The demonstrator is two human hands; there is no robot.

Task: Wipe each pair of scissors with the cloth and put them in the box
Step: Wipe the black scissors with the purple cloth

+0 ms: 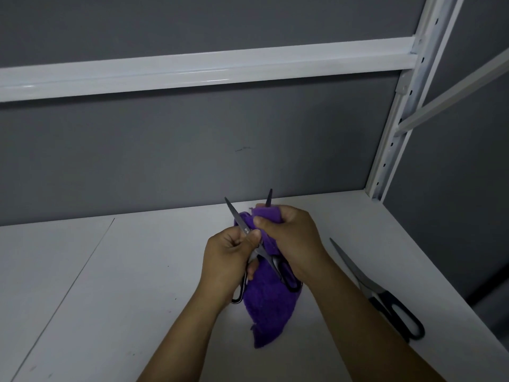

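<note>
A pair of scissors (pixel 239 219) with black handles is spread open above the white table, both blade tips pointing away from me. My left hand (pixel 225 260) pinches one blade near the pivot, with fingers by the lower handle. My right hand (pixel 294 238) grips a purple cloth (pixel 268 304) wrapped round the other blade, whose dark tip sticks out above the cloth. The cloth hangs down between my wrists to the table. A second pair of scissors (pixel 380 292), closed, with black handles, lies on the table to the right. No box is in view.
The white table (pixel 110 285) meets a grey back wall and a grey wall at the right. A white shelf rail (pixel 192 71) crosses overhead, fixed to a perforated white upright (pixel 396 117) at the right rear corner. The table's right edge runs close behind the second scissors.
</note>
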